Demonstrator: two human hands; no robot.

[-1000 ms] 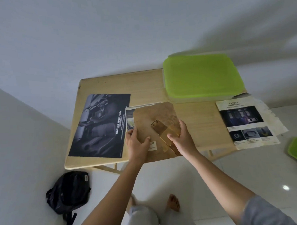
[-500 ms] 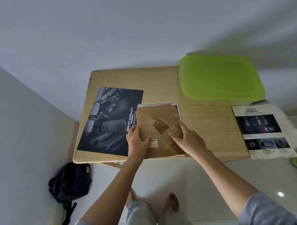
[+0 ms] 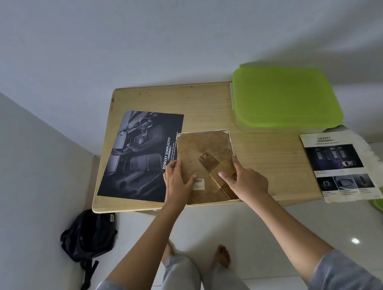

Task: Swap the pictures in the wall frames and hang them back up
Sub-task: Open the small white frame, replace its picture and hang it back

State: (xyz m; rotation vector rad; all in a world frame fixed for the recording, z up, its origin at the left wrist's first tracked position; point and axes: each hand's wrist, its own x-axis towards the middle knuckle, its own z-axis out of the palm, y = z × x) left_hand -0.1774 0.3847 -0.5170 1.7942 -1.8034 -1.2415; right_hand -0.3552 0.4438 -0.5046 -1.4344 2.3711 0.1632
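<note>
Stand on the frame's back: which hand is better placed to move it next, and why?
Probably the right: the right hand touches the stand's lower part, while the left hand rests at the backing's left edge, clear of it.

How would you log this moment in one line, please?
stage: backing board laid in white frame | left hand: pressing left edge | right hand: pressing stand flap

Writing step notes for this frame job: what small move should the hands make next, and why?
Probably press the backing board down flush: it sits inside the white frame, with the left hand and right hand resting on its lower part.
</note>
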